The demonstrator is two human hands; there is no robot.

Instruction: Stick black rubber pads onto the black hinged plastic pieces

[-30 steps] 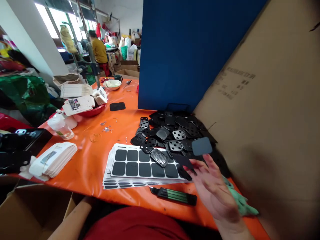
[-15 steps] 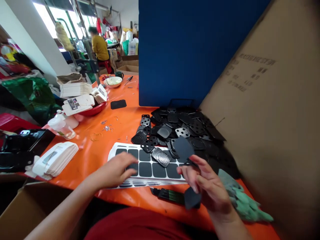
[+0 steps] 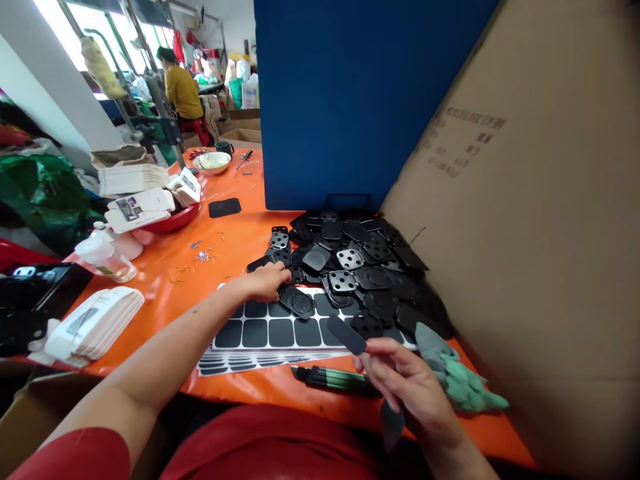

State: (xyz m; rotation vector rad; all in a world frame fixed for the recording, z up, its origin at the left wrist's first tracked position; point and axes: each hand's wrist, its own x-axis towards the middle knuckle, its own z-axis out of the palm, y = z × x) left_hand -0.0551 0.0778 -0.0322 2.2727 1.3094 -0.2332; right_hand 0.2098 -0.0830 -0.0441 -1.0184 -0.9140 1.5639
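My left hand (image 3: 269, 281) is at the left edge of a heap of black plastic pieces (image 3: 333, 230), fingers bent around the end of one black plastic piece (image 3: 299, 303). That piece lies across a stack of white sheets (image 3: 265, 348) bearing rows of dark rounded-square pads (image 3: 281, 333). My right hand (image 3: 405, 377), closer to me, pinches a loose dark pad (image 3: 347, 335) between thumb and fingers, seen at a slant. A second dark pad (image 3: 393, 425) hangs below the same hand. Under the sheets' front edge lies a black and green utility knife (image 3: 333, 379).
A pale green cloth (image 3: 463, 380) lies at the right, beside a tall cardboard wall (image 3: 525, 253). A blue panel (image 3: 340, 100) stands behind the heap. Folded white boxes (image 3: 95, 323), a plastic jar (image 3: 105, 260) and small metal pins (image 3: 203, 256) are leftward. A person (image 3: 183, 93) sits far back.
My left hand has moved forward from above the sheets to the heap's edge. In my right hand the upper pad has tilted lower. The view has shifted slightly right.
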